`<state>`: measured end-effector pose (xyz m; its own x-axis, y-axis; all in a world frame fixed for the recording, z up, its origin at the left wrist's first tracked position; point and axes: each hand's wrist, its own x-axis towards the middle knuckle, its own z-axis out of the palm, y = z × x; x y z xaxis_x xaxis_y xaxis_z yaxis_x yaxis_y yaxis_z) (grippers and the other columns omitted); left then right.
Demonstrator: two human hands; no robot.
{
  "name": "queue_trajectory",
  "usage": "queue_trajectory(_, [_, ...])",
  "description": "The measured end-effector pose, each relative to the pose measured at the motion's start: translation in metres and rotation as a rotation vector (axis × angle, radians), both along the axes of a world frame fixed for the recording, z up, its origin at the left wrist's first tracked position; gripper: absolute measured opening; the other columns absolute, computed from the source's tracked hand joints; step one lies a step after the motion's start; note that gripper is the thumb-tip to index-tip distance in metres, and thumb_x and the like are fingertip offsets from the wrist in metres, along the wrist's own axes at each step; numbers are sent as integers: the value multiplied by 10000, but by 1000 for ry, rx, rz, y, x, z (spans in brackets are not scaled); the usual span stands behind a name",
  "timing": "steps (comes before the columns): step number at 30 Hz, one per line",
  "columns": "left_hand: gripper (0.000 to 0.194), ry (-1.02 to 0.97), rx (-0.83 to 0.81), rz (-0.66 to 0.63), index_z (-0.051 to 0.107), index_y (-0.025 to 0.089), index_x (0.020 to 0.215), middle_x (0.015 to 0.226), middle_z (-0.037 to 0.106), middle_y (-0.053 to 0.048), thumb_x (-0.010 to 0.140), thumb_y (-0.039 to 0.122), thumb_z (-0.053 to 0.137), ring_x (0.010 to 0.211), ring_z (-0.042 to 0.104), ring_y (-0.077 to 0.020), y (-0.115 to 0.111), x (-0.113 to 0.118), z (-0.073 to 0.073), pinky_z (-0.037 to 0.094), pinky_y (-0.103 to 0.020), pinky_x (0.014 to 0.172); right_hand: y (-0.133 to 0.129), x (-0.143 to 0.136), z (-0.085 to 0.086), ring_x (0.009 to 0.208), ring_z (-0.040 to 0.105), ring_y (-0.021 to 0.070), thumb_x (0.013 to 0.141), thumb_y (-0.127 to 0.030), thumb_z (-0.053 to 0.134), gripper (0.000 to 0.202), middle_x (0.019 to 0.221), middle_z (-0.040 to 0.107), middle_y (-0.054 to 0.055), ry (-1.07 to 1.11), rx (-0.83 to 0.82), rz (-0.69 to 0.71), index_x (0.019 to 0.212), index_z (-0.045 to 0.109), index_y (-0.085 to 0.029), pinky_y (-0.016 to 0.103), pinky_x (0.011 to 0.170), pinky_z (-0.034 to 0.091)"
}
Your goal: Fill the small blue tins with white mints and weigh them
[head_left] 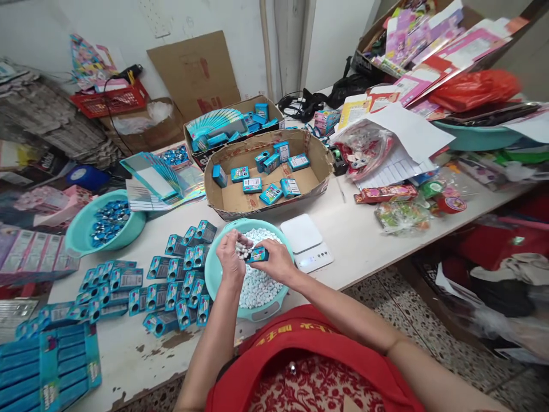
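Note:
Over a mint-green basin (pixel 213 256) filled with small white candies (pixel 259 293), both hands meet. My left hand (pixel 230 258) is cupped around a few white candies (pixel 242 250). Between the fingers and thumb of my right hand (pixel 278 264) is a small blue candy box (pixel 258 254), tilted on its side, one end against the candies in my left hand. Left of the basin stand rows of similar blue boxes (pixel 175 269), many with a round hole facing up or toward me.
Behind the basin, a cut-down cardboard box (pixel 223 210) holds several blue boxes. A white digital scale (pixel 306 240) sits right of the basin. Another green basin (pixel 75 232) with shiny blue pieces is at left. Flat cartons and a red bag (pixel 476 90) pile up at right.

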<state>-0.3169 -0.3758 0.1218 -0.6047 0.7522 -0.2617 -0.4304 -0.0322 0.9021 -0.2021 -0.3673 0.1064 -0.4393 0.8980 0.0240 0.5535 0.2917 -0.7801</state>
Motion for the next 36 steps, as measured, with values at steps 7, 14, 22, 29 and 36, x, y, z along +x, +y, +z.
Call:
queue_trajectory(7, [261, 58, 22, -21, 554, 170, 751, 628, 579, 40, 645, 345, 715, 471, 547, -89, 2, 5, -2, 430, -212, 494, 1, 5, -4, 910, 588, 225, 625, -260, 797, 309, 901, 665, 6, 49, -8, -36, 888, 637, -239, 331, 790, 412])
queue_trajectory(14, [212, 37, 77, -94, 579, 177, 782, 518, 535, 37, 718, 368, 645, 463, 541, -107, 0, 12, 0, 488, -267, 590, 5, 5, -10, 902, 591, 218, 599, -229, 808, 319, 890, 664, 4, 119, -27, -62, 872, 643, -235, 332, 800, 430])
queue_trajectory(22, [228, 347, -36, 45, 592, 194, 757, 682, 584, -9, 745, 422, 597, 687, 583, -159, 17, -27, -52, 472, -301, 734, -1, 36, -8, 894, 628, 191, 611, -274, 795, 341, 924, 668, 6, 404, -135, -88, 915, 648, -228, 310, 803, 475])
queue_trajectory(29, [128, 690, -287, -329, 596, 222, 619, 775, 577, -57, 622, 203, 723, 980, 532, -259, 19, -6, -113, 346, -345, 944, 4, 60, -5, 834, 631, 197, 646, -369, 749, 325, 882, 664, 18, 374, -169, -169, 917, 652, -217, 309, 750, 485])
queue_trajectory(36, [283, 422, -358, -129, 512, 196, 530, 558, 447, 19, 611, 342, 740, 608, 486, -149, -16, -14, -115, 389, -243, 608, 7, 57, -15, 806, 623, 201, 647, -364, 749, 310, 857, 650, 16, 286, -149, -172, 899, 641, -219, 302, 713, 478])
